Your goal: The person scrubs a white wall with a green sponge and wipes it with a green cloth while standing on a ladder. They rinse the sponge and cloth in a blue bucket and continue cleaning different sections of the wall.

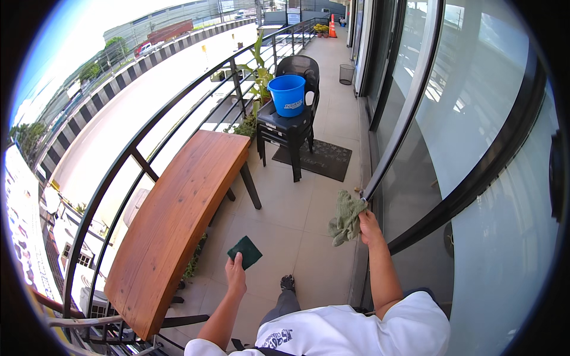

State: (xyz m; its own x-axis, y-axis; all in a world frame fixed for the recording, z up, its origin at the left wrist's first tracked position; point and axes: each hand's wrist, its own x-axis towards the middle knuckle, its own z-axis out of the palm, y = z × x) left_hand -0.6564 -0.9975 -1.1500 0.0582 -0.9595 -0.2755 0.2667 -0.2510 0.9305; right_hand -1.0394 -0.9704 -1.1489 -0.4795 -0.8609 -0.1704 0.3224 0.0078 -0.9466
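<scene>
Pinched by one edge, a dark green scouring pad point(246, 253) is in my left hand point(236, 273), over the tiled floor beside the wooden table. My right hand point(370, 227) grips a crumpled grey-green cloth point(346, 218), which hangs to the left of the fingers. That hand is close to the black metal frame of the glass door point(378, 173). Whether the cloth touches the frame, I cannot tell. Farther off, a blue plastic bucket point(287, 95) bearing writing stands on stacked black plastic chairs point(285, 122).
A long wooden table point(178, 222) runs along the black railing point(120, 164) on my left. Under the chairs lies a dark doormat point(318, 160). A mesh wastebasket point(346, 74), a potted plant point(259, 73) and orange traffic cones point(332, 26) stand farther along the walkway. Glass panels line the right.
</scene>
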